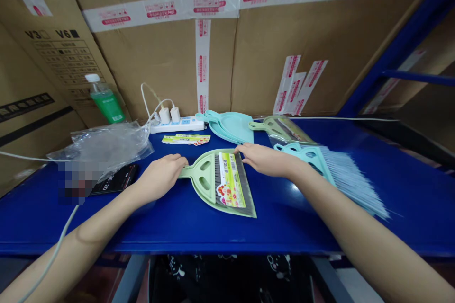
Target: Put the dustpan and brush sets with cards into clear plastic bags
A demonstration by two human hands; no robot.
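Note:
A pale green plastic dustpan [204, 182] lies flat on the blue table, with grey bristles and a printed paper label [231, 180] on it. My left hand [161, 177] grips it beside the handle, and my right hand [265, 159] holds its top rim. To the right, an aqua hand brush [337, 170] with pale blue bristles lies by my right wrist. An aqua dustpan [229, 125] and a green dustpan in clear plastic film [280, 130] lie farther back.
A white power strip [177, 125] with two plugged-in chargers, a crumpled plastic bag [103, 149], a green-filled bottle [105, 99], a loose label strip [186, 139] and a black box [117, 180] sit on the blue table [284, 232]. Taped cartons stand behind. Cables run along the table.

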